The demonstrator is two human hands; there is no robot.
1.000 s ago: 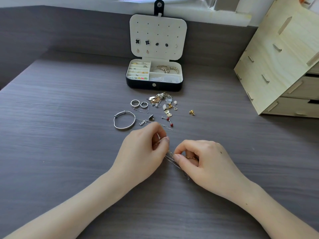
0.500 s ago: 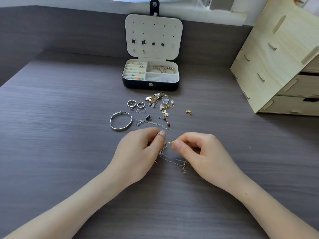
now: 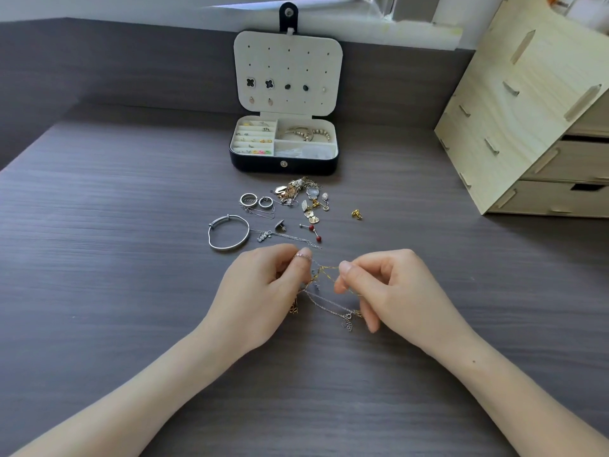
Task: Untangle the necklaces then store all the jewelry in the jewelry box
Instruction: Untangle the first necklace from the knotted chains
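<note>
hands: left hand [image 3: 263, 291] and right hand [image 3: 389, 288] both pinch the tangled necklaces [image 3: 324, 285], frame centre, above the tabletop [image 3: 99, 258] | handling: thin, limp, snag-prone chains; hold beside the knot | jewelry box [image 3: 284, 159] open, upper centre

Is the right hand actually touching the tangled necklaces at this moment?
Touching. The head view shows the right hand pinching a gold strand of the tangled necklaces between thumb and fingertip, and the strand runs straight into that pinch.

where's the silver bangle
In the head view, the silver bangle lies on the table at the left edge of the loose jewelry, just beyond the left hand.
</note>
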